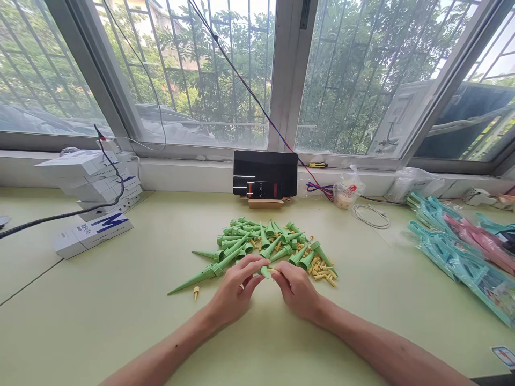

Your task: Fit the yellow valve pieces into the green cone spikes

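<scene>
Green plastic spike (264, 272) sits pinched in the left hand (239, 284); the right hand (296, 287) pinches a small yellow piece (274, 271) just beside it. Beyond them lie heaped green cones (233, 254) and yellow plugs (319, 267), then a propped phone (262, 190).

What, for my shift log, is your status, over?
Left hand gripping green spike. Right hand pinching small yellow piece beside it. Green-and-yellow pile just beyond, seemingly not blocking.

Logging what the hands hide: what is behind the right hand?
Just beyond the right hand, green spikes and small yellow pegs lie on the table. Whatever sits directly behind the hand is covered and cannot be seen.
</scene>
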Demonstrator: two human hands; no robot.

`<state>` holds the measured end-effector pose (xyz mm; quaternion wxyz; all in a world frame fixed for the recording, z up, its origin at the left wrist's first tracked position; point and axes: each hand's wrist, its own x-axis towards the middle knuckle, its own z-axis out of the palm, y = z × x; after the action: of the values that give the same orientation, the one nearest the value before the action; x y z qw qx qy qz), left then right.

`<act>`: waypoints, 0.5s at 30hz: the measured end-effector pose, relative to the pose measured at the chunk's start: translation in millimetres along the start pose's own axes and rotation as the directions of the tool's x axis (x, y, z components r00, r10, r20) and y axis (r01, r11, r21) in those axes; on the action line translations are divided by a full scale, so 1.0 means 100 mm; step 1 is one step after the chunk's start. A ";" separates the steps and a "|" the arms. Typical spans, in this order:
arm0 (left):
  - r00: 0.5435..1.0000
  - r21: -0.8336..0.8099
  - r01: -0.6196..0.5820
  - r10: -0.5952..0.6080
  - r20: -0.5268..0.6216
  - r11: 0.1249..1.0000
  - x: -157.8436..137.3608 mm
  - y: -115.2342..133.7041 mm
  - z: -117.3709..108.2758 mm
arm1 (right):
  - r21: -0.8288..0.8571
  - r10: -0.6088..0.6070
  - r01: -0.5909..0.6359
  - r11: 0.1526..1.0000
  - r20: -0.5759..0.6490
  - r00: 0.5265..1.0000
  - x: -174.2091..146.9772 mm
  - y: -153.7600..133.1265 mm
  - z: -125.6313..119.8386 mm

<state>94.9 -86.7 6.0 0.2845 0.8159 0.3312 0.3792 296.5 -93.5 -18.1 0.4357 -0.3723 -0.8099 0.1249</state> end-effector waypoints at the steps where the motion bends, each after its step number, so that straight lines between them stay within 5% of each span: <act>1: 1.000 -0.010 -0.001 0.001 0.003 1.000 0.00 0.00 0.00 | -0.002 -0.004 0.004 1.000 0.004 1.000 0.00 0.00 0.00; 15: 1.000 0.009 0.012 -0.012 -0.003 1.000 -0.02 -0.01 0.02 | 0.013 0.004 -0.004 1.000 0.031 0.999 -0.01 0.02 0.01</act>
<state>95.0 -87.9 3.4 0.2825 0.8146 0.3381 0.3772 297.1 -92.7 -20.4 0.4251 -0.3692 -0.8151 0.1368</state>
